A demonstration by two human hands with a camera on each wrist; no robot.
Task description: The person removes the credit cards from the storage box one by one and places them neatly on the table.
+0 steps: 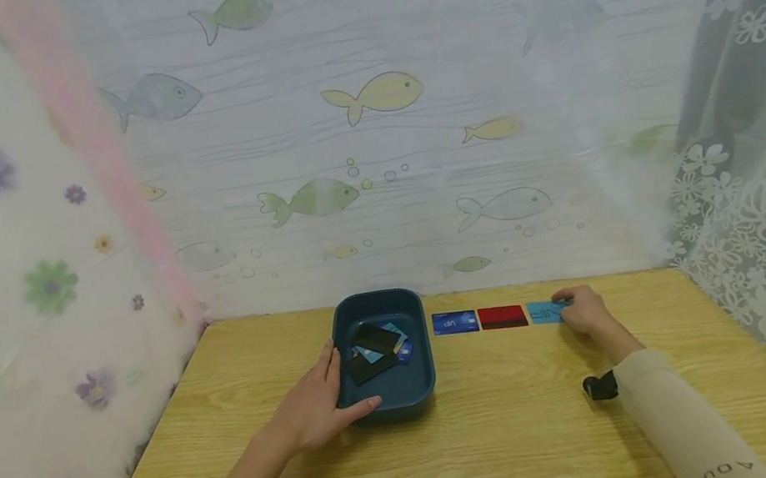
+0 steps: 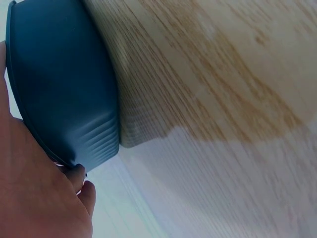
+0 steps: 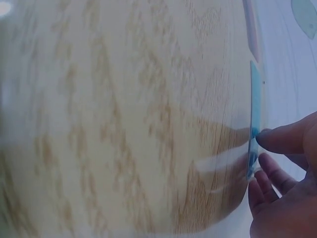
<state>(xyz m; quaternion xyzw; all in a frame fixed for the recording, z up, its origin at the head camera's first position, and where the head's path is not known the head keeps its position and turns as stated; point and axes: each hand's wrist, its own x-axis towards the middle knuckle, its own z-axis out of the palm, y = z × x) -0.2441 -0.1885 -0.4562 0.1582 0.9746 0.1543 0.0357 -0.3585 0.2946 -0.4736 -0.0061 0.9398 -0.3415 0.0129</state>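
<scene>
My left hand (image 1: 312, 403) rests against the left side and near corner of a dark blue plastic bin (image 1: 423, 351), fingers along its outside and thumb over the front rim. In the left wrist view the bin (image 2: 62, 74) shows its smooth wall and ribbed corner. Inside lie several cards, among them a black card (image 1: 373, 368). To the bin's right, my right hand (image 1: 585, 311) holds the right end of a light blue card (image 1: 543, 313) at table level. Its thumb and fingertips meet the card (image 3: 255, 94) in the right wrist view.
Left of the light blue card, a red card (image 1: 502, 315) with a dark stripe and a dark blue VIP card (image 1: 453, 317) lie in a row. The wooden table (image 1: 508, 438) ends behind them at a fish-print curtain (image 1: 404, 185). Sheer curtains flank both sides.
</scene>
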